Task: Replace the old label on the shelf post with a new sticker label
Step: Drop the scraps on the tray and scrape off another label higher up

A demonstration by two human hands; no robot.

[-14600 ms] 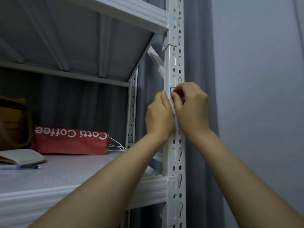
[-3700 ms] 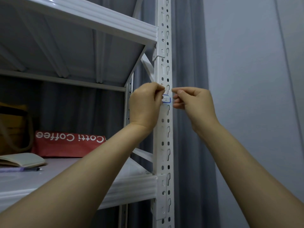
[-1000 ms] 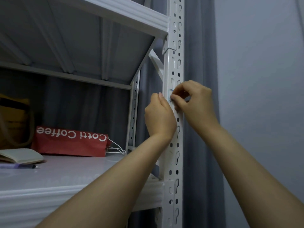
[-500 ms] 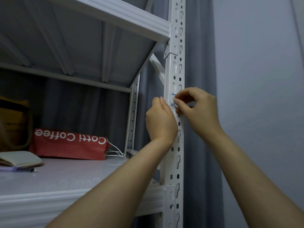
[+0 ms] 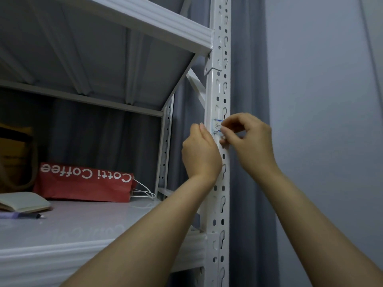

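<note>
The label [image 5: 216,125] sits on the front face of the white shelf post [image 5: 219,193], a small pale sticker with blue lines above and below a handwritten mark. Its lower edge looks lifted and curled. We judge it to be thin, light and limp, likely to tear or fold onto its own glue, so the place to take it is at a loose edge or corner, drawing it off low along the metal rather than straight out.

Our right hand [image 5: 251,143] reaches in from the right, wrist raised, its fingers [image 5: 227,123] pinched together at the label's right edge. Our left hand [image 5: 202,154] rests against the post's left side just below the label, thumb pointing up. Its other fingers are hidden behind the hand, so we cannot tell how they lie.
</note>
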